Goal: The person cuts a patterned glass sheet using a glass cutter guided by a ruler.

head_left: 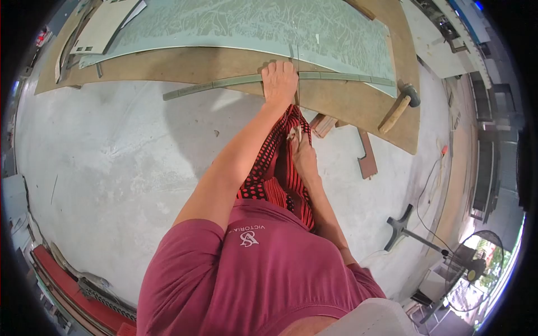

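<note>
A long, narrow green strip (224,83), marked off in segments, lies across the front edge of a brown board (174,63). My left hand (280,83) presses down on it near the middle, fingers closed over the strip. Just right of those fingers a thin saw blade (298,95), seen edge-on, crosses the strip and points away from me. My right hand (303,157) is closed around the saw's pale handle (295,133), low in front of my body, over red and black patterned clothing (263,173).
A large pale-green patterned sheet (241,25) covers the back of the board. On its right corner rests a hammer (399,107). Wood blocks (323,124) and a brown notched piece (367,157) lie below the edge. A fan (473,269) stands lower right.
</note>
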`<action>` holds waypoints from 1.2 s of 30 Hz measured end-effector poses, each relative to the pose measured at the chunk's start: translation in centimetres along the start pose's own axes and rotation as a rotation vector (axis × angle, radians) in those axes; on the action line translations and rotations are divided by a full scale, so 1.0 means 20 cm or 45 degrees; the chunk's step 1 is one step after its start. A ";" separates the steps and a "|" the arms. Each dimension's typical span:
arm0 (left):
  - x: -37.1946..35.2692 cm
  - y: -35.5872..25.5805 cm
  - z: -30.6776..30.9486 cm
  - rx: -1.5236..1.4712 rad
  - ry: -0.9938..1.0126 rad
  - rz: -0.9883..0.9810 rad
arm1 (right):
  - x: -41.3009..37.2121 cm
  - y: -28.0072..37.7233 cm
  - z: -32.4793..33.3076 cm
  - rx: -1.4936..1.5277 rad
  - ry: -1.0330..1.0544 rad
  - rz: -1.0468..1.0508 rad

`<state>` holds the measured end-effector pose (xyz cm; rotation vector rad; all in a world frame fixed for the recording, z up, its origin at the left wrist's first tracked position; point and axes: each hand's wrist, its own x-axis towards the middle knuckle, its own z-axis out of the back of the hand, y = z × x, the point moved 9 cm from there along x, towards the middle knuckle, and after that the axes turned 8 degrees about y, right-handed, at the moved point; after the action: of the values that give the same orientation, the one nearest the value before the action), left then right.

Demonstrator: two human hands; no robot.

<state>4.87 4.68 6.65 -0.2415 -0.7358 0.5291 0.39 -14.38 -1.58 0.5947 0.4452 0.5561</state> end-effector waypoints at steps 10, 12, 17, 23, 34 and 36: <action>-0.01 0.02 -0.04 0.022 0.067 0.007 | -0.22 -0.12 -0.03 0.095 0.092 -0.105; -0.01 0.00 -0.04 0.000 0.065 -0.013 | -0.22 -0.13 -0.03 0.080 0.151 -0.200; 0.00 0.01 -0.02 -0.006 0.065 0.000 | 0.09 0.05 0.07 0.003 0.065 -0.141; 0.00 0.00 -0.01 -0.019 -0.019 -0.024 | -0.13 -0.06 0.01 0.026 0.024 -0.071; 0.01 0.02 -0.02 0.004 0.070 0.009 | -0.02 -0.01 -0.05 0.029 0.023 0.061; -0.01 0.01 -0.03 -0.001 0.085 0.007 | -0.08 -0.03 0.02 0.022 0.035 -0.074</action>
<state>5.12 4.75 6.06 -0.2611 -0.6706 0.5234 -0.29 -15.89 -1.27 0.5893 0.4921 0.5061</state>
